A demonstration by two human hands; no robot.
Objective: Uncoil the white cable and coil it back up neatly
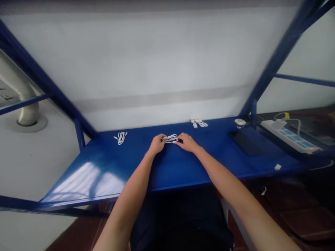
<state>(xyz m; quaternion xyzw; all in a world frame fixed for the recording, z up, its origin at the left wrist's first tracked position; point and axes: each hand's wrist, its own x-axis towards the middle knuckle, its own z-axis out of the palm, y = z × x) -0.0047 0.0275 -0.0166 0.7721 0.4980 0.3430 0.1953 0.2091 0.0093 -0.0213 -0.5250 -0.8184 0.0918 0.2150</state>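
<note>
A white cable (171, 138), folded into long loops, is stretched between my two hands just over the blue table (180, 170). My left hand (157, 143) pinches the left end of the loops. At the opposite end, my right hand (187, 142) has its thumb and fingers closed on the bundle. Another coiled white cable (120, 138) lies on the table to the left. Farther back, right of my hands, rest more bundled white cables (199, 123).
On the right are a dark phone (245, 142), a round white case (240, 122) and a small white adapter (277, 167). Beyond them sits a power strip (291, 136) with plugs. Blue frame posts (80, 134) and a white panel (162, 69) bound the table's back.
</note>
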